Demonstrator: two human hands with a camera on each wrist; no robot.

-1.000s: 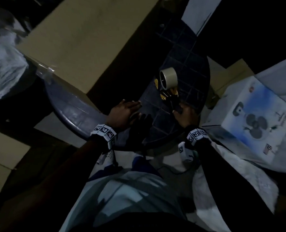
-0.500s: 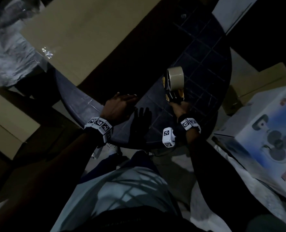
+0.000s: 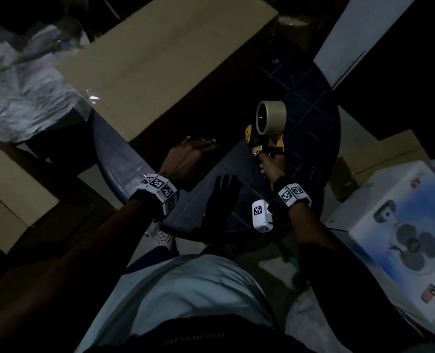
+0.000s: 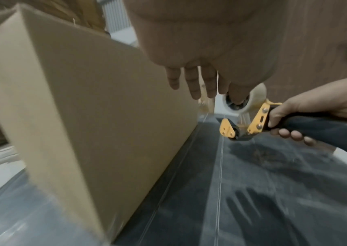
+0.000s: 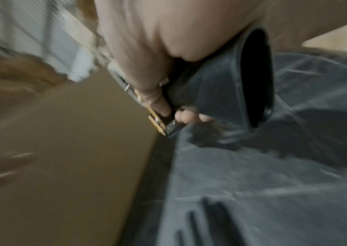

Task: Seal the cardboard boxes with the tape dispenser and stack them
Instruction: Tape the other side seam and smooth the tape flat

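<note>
A large brown cardboard box (image 3: 165,62) (image 4: 96,103) (image 5: 62,149) stands on the dark round table (image 3: 310,105). My right hand (image 3: 269,166) (image 4: 282,119) grips the black handle of a yellow tape dispenser (image 3: 268,128) (image 4: 244,116) (image 5: 159,116) with a beige tape roll, held just above the table to the right of the box. My left hand (image 3: 193,154) (image 4: 191,81) hovers with straight fingers near the box's front side, holding nothing.
Flat cardboard pieces (image 3: 5,192) lie on the floor at the left. A white box printed with a fan (image 3: 404,225) stands at the right, with more cardboard (image 3: 379,159) behind it. Crumpled plastic sheeting (image 3: 25,90) lies at the far left.
My right hand has lifted the tape dispenser off the table and raised it. My left hand has risen from the table surface toward the box.
</note>
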